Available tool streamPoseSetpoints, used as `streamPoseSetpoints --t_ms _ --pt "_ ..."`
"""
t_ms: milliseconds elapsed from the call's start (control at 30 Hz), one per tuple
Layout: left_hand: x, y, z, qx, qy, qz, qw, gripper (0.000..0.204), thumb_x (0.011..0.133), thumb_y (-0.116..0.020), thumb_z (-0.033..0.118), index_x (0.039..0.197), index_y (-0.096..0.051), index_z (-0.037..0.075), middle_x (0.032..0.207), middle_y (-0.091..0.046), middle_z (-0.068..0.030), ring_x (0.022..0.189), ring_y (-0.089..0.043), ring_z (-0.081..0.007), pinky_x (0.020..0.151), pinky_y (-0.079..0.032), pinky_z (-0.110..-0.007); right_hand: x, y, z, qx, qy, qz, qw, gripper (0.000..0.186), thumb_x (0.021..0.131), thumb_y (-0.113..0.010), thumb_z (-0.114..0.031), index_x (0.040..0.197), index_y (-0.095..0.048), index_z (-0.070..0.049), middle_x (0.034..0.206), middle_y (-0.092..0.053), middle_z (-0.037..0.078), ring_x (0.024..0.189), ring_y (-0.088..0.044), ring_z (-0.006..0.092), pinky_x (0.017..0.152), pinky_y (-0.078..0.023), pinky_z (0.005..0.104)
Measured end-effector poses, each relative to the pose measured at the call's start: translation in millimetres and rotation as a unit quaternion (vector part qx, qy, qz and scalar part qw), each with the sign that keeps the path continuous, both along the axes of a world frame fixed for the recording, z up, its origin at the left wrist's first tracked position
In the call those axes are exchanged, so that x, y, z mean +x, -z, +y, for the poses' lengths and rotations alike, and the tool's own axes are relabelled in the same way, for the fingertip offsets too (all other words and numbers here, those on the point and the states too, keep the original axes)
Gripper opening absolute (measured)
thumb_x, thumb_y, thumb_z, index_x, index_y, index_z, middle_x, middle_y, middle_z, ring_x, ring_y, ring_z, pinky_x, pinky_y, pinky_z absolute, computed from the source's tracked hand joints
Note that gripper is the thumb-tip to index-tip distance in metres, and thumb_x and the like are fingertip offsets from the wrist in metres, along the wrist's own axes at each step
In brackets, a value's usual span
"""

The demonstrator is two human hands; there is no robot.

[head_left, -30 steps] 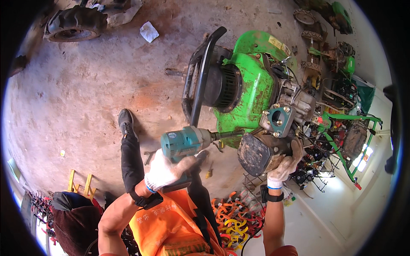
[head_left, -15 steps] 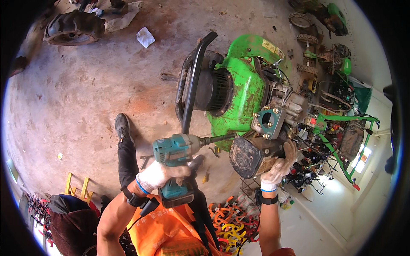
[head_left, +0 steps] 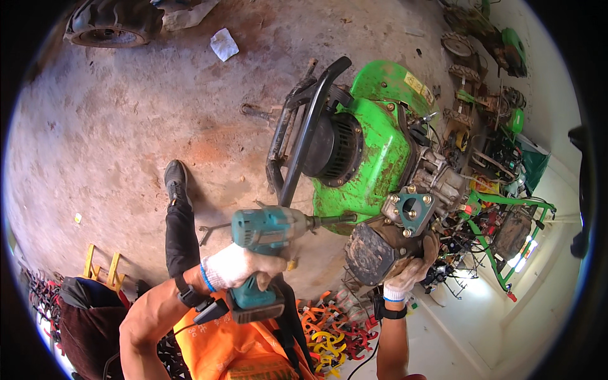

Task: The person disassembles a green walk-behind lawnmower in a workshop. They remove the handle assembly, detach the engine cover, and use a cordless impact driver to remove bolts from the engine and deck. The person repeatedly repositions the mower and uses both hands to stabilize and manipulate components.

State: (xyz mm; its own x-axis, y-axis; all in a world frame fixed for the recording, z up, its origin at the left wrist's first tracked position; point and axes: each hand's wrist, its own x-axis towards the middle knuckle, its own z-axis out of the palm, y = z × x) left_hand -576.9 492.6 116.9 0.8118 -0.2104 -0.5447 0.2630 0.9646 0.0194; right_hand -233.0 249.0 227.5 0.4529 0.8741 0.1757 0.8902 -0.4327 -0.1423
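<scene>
In my gloved left hand [head_left: 237,266] is a teal cordless impact wrench [head_left: 265,227], gripped by its handle above the battery. Its long dark socket [head_left: 335,220] points right and ends by the lower edge of the green engine shroud [head_left: 373,145], close to a dirty black boxy engine part [head_left: 370,253]. Whether the tip sits on a bolt cannot be made out. My gloved right hand [head_left: 408,275] wraps round the right side of that black part, its fingers partly hidden. Above it is a dark green flange plate [head_left: 416,212] with brass-coloured bolts and a round opening.
A black bar frame [head_left: 310,130] stands at the engine's left. Green handlebars [head_left: 494,247] and more machines line the right wall. Orange, red and yellow parts [head_left: 329,342] are piled below. A tyre [head_left: 111,25] and white cloth [head_left: 224,44] lie on the far floor.
The engine and black part appear shifted slightly right and down in view. The wrench's socket has drawn a little lower relative to the shroud. Both hands keep their holds.
</scene>
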Motion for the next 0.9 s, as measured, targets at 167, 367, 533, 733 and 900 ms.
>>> streamPoseSetpoints --t_ms 167,367,533,733,900 --pt "7.5 9.2 -5.0 0.208 0.109 -0.08 0.969 0.04 0.103 -0.082 0.011 0.14 -0.068 0.001 0.115 -0.074 -0.0038 0.074 -0.065 -0.0097 0.067 -0.056 -0.028 -1.2 -2.1 0.0 -0.001 0.025 0.024 0.999 0.065 0.117 -0.041 -0.05 0.151 -0.055 0.004 0.155 -0.056 0.029 0.146 -0.053 0.0498 0.125 -0.04 0.0653" --pt "1.1 16.4 -8.1 0.244 0.018 -0.074 0.967 0.04 0.099 -0.083 0.01 0.137 -0.072 0.003 0.112 -0.076 -0.0028 0.07 -0.066 -0.0103 0.063 -0.055 -0.028 -1.3 -0.2 3.6 0.007 0.008 0.016 1.0 0.069 0.117 -0.043 -0.06 0.15 -0.054 0.0 0.151 -0.057 0.026 0.146 -0.054 0.047 0.126 -0.039 0.0648" --pt "-18.7 15.4 -9.2 0.109 0.017 -0.035 0.993 0.034 0.1 -0.083 0.01 0.132 -0.073 0.003 0.101 -0.079 -0.0029 0.068 -0.065 -0.0097 0.061 -0.054 -0.027 -5.2 -1.8 3.1 0.013 0.042 0.034 0.998 0.068 0.119 -0.038 -0.059 0.149 -0.055 -0.001 0.151 -0.057 0.024 0.146 -0.054 0.0448 0.128 -0.038 0.063" --pt "-13.4 25.0 -6.6 0.092 0.075 -0.05 0.992 0.034 0.102 -0.082 0.012 0.133 -0.072 0.002 0.1 -0.08 -0.003 0.07 -0.064 -0.0094 0.064 -0.054 -0.028 -3.6 -1.8 1.4 0.003 0.046 0.012 0.999 0.066 0.12 -0.038 -0.059 0.148 -0.056 -0.002 0.151 -0.058 0.023 0.145 -0.055 0.0437 0.129 -0.037 0.0633" --pt "-11.2 26.8 -4.1 0.068 0.055 -0.058 0.994 0.04 0.101 -0.084 0.013 0.137 -0.071 0.002 0.1 -0.077 -0.0023 0.071 -0.064 -0.0098 0.065 -0.053 -0.028 -3.3 -3.2 0.6 -0.014 0.032 0.0 0.999 0.063 0.12 -0.039 -0.056 0.149 -0.055 -0.003 0.151 -0.059 0.023 0.145 -0.055 0.0434 0.128 -0.037 0.0642"
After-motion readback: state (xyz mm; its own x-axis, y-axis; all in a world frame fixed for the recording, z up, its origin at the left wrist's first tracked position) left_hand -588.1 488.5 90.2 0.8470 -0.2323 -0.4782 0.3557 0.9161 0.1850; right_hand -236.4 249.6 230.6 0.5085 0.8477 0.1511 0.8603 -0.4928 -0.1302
